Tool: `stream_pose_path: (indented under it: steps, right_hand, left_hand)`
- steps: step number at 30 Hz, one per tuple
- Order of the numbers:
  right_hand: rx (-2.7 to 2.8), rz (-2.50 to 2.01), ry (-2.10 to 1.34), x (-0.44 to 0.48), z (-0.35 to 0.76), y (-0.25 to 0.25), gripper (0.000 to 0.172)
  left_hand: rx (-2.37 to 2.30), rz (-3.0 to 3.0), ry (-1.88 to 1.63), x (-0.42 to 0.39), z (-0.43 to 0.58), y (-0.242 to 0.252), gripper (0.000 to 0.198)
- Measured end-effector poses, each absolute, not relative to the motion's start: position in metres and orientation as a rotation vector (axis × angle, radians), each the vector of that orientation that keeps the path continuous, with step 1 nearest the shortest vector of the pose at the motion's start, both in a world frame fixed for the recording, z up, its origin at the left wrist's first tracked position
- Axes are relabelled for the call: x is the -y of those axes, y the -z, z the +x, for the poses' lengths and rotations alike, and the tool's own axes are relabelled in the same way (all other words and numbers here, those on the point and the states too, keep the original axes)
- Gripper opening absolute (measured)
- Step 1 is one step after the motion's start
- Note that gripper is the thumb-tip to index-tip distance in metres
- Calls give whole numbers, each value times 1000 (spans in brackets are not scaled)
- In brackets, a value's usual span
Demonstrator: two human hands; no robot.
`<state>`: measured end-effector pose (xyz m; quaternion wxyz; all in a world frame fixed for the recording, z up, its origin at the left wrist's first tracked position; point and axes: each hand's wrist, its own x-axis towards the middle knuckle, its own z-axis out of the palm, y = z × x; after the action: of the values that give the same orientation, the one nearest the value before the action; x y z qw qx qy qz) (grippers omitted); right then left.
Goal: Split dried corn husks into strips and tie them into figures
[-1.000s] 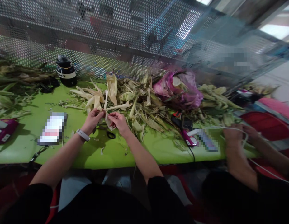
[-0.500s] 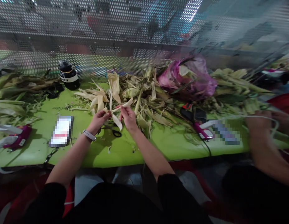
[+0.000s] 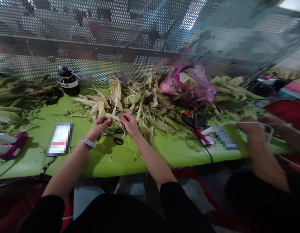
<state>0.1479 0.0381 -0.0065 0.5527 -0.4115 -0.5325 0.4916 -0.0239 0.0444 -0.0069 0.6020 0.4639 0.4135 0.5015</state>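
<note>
A pale strip of corn husk (image 3: 114, 116) stretches between my two hands, with loose ends hanging down and sticking up. My left hand (image 3: 101, 125), a white band on its wrist, pinches the strip's left end. On the other side my right hand (image 3: 129, 124) grips it between thumb and fingers. Just beneath lies a pair of black-handled scissors (image 3: 118, 141) on the green table, partly hidden by my left hand. Behind my hands spreads a heap of dry corn husks (image 3: 150, 103), with paler pieces (image 3: 98, 105) at its left.
A black bottle (image 3: 68, 82) stands at the back left. Nearer are a phone (image 3: 59, 139) and a magenta power strip (image 3: 15, 147). A pink plastic bag (image 3: 188, 85) sits at the back right. Another person's hands (image 3: 251, 127) work at the right. A perforated metal screen (image 3: 91, 42) borders the table.
My hands have drawn slightly closer together on the husk strip, and its broad dangling piece has shifted. More of the scissors shows. The whole view has turned a little to the right.
</note>
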Motion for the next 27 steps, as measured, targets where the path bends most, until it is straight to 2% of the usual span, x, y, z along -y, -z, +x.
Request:
stream_pose_path:
  steps: [8, 21, 27]
  right_hand:
    - [1402, -1051, -877, -37, 145, 9, 40]
    - [1565, -1000, -488, -37, 148, 11, 32]
    - [1594, -997, -433, -37, 149, 11, 30]
  left_hand:
    - [-936, 975, -1128, -47, -26, 10, 42]
    - [-892, 979, -1107, -48, -27, 10, 37]
    - [-921, 1006, -1090, -46, -27, 6, 38]
